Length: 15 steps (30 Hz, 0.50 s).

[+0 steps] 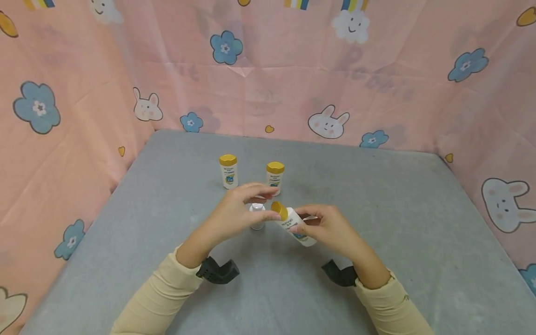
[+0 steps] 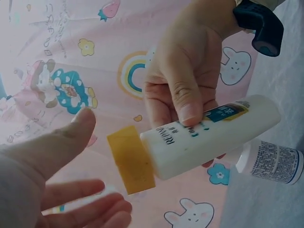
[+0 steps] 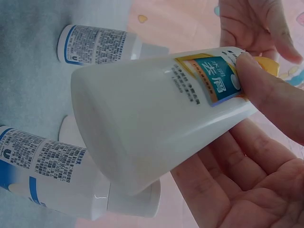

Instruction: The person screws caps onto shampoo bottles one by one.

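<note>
My right hand (image 1: 331, 228) pinches a white shampoo bottle (image 1: 299, 232) between thumb and fingers. The bottle tilts, its yellow cap (image 2: 131, 160) pointing up and to the left, toward my left hand (image 1: 234, 209). That left hand has its thumb and fingers spread apart; in the left wrist view a gap shows between them and the cap. In the right wrist view the bottle's broad base (image 3: 99, 133) faces the camera, with a blue-green label (image 3: 216, 78) near my right thumb. Behind my left hand stands a small whitish bottle (image 1: 257, 223), partly hidden.
Two yellow-capped white bottles stand farther back, one on the left (image 1: 229, 174) and one on the right (image 1: 275, 173), the latter partly covered by left fingers. White bottles with dense print (image 3: 42, 161) show in the right wrist view. A patterned pink cloth (image 1: 259, 83) surrounds the grey table (image 1: 377, 195).
</note>
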Available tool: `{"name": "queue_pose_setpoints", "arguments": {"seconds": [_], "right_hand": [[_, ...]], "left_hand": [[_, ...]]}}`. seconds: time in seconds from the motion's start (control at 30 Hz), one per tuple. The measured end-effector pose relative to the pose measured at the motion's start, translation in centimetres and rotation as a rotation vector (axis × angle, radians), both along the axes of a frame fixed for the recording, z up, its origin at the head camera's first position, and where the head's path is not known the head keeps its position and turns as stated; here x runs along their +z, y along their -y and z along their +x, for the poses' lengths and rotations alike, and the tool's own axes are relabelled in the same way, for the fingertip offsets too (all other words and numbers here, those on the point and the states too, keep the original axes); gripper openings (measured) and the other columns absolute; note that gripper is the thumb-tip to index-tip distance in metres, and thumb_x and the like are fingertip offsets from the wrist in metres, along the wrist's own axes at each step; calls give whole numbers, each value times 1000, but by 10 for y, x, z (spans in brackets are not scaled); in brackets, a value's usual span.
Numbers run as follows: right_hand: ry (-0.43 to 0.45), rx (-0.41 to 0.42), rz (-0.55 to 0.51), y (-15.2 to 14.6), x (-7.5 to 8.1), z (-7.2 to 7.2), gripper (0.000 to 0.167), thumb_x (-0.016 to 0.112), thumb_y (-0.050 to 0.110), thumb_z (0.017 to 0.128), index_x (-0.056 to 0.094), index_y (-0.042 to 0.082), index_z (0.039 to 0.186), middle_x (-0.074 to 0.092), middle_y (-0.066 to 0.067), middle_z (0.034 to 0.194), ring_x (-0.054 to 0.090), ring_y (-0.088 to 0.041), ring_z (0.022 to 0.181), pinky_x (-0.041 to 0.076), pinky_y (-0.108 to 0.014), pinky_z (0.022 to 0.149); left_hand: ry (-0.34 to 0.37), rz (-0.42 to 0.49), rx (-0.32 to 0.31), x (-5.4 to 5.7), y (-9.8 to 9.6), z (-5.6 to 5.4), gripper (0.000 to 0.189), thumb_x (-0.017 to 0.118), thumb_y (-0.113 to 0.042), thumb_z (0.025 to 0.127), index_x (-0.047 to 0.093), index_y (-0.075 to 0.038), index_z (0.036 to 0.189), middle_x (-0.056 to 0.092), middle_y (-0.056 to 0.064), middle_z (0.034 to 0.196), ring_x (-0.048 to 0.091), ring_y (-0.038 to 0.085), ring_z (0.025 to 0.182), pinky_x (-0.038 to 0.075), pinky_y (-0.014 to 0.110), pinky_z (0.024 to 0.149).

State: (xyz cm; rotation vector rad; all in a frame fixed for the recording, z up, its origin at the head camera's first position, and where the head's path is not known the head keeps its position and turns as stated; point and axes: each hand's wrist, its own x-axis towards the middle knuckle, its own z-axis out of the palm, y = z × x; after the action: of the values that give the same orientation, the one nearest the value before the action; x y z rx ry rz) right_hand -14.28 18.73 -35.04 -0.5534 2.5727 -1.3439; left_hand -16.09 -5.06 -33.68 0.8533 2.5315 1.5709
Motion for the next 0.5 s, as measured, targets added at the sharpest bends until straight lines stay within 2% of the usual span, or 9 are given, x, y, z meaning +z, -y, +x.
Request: {"name": "queue_pose_setpoints", "arguments": {"seconds": [0.1,0.2,0.3,0.4,0.5], "right_hand": [[7,-10,-2,0,0,0,27,75,8,87,72,-1,113,71,-17,113,71,-28,99,62,-33,81],[7,-15,5,1,0,0,27,75,8,87,72,0,113,72,-16,112,71,-28,99,62,-34,80],[-7,-15,12,1,-1,0,27,76,8,87,72,-1,112,72,-16,111,71,-28,98,62,-34,80],[-13,-20,16,0,-1,-1,28,76,8,87,72,-1,113,72,-16,111,71,-29,99,62,-35,81],[-8,-26,17,0,-1,-1,28,76,8,87,72,-1,113,72,-16,112,71,-29,99,62,-35,80]], "left_hand": [[26,4,46,-3,-4,0,44,84,-21,79,72,-7,119,72,4,115,69,19,101,59,26,88],[31,1,50,-5,-7,1,39,84,-21,79,74,-7,114,74,4,109,69,16,95,59,24,83],[41,13,13,-6,-7,1,38,83,-18,81,73,-6,116,72,6,115,70,17,98,60,28,86],[67,25,-26,-5,-5,2,46,82,-15,82,69,-6,125,68,8,127,69,20,107,58,31,93],[116,43,-9,-3,-6,1,52,82,-14,81,65,-6,130,67,8,128,68,21,109,57,28,93]]}}
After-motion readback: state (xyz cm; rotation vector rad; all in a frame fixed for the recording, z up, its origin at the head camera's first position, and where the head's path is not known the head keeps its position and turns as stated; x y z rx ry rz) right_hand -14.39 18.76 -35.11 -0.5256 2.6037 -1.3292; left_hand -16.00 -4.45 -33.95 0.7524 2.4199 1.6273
